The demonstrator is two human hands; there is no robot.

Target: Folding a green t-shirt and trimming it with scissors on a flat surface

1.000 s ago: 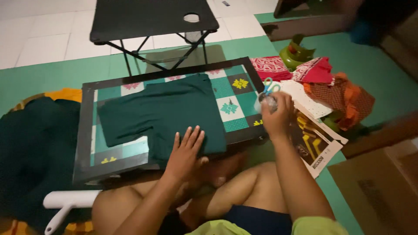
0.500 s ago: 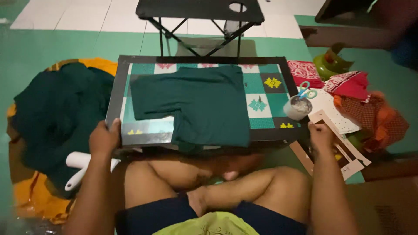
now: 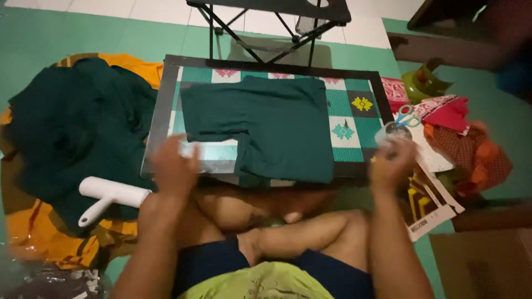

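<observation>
1. Left hand (image 3: 173,166) sits at the near left edge of the board (image 3: 166,99), fingers curled over the rim; blurred, so whether it truly grips is not clear.
2. Right hand (image 3: 392,161) at the board's near right corner, fingers bent, also blurred; cannot tell how far it is closed or whether it has hold of anything.
3. Board: dark frame, green and white patterned squares, lying low on the floor in front of the person's crossed legs.
4. Green cloth (image 3: 271,130) spread flat over the board's middle, its near edge reaching the frame.
5. Small round container (image 3: 394,130) just beyond the right hand, scissors (image 3: 409,116) beside it.
6. Lint roller (image 3: 108,195), white, lies left of the left hand on a heap of dark green cloth (image 3: 77,122).
7. Red and orange fabrics (image 3: 465,138) piled to the right.
8. Folding table (image 3: 277,16) stands past the board.
</observation>
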